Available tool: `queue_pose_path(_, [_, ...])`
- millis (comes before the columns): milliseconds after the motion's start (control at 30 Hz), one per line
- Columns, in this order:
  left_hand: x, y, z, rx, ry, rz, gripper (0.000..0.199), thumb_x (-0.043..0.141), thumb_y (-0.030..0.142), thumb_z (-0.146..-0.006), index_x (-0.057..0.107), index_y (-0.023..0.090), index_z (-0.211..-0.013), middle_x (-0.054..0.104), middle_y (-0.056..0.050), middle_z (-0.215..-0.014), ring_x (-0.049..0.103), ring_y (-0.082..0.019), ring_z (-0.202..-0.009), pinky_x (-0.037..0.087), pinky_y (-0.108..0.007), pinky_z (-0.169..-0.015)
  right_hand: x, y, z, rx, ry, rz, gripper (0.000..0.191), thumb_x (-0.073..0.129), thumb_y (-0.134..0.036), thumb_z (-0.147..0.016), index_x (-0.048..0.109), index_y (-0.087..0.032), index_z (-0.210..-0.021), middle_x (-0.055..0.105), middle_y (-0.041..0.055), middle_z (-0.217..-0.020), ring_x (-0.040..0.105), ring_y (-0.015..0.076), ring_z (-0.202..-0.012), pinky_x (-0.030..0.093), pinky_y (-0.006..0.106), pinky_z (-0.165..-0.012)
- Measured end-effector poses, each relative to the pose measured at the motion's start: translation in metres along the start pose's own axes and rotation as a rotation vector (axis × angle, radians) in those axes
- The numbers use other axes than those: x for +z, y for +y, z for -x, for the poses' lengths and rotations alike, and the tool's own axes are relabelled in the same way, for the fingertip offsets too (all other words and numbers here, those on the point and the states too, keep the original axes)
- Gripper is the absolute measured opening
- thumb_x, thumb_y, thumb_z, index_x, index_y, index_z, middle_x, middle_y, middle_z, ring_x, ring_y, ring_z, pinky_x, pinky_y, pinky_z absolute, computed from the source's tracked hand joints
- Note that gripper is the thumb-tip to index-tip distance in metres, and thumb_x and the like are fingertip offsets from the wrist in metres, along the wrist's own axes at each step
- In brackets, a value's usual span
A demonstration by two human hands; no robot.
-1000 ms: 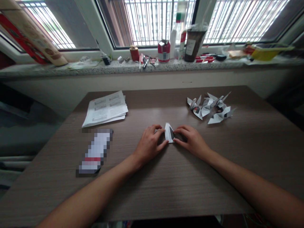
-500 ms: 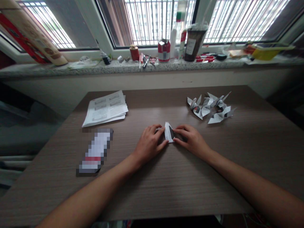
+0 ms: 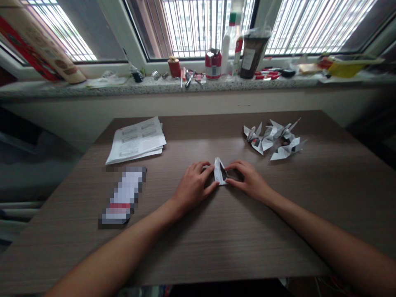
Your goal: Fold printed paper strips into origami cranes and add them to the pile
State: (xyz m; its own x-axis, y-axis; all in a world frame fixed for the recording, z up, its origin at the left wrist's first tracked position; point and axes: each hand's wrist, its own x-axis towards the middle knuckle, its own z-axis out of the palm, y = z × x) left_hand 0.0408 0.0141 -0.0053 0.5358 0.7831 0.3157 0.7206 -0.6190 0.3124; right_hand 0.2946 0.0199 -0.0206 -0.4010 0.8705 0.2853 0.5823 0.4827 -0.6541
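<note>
Paper (image 3: 219, 175) between left hand (image 3: 194, 181) and right hand (image 3: 248, 179) has spread slightly wider.

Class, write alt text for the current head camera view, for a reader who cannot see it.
Two bare hands, left and right, hold a small folded paper between their fingers on a brown table. Folded paper shapes lie beyond to the right; a paper stack lies left.

The folded paper (image 3: 218, 173) — its right side — has spread slightly wider.
</note>
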Motion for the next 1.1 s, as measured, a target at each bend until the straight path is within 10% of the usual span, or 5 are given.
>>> queue_pose_path(1100, [0.003,-0.007,-0.001,0.018,0.021,0.264,0.022,0.076,0.020,-0.091,0.066,0.022,-0.110,0.061,-0.009,-0.133,0.060,-0.028,-0.123,0.050,-0.049,-0.108,0.000,-0.003,0.002,-0.040,-0.007,0.085,0.023,0.077,-0.028,-0.089,0.069,-0.025,-0.110,0.067,0.0082,-0.113,0.062,0.0285,-0.109,0.049,0.047,-0.097])
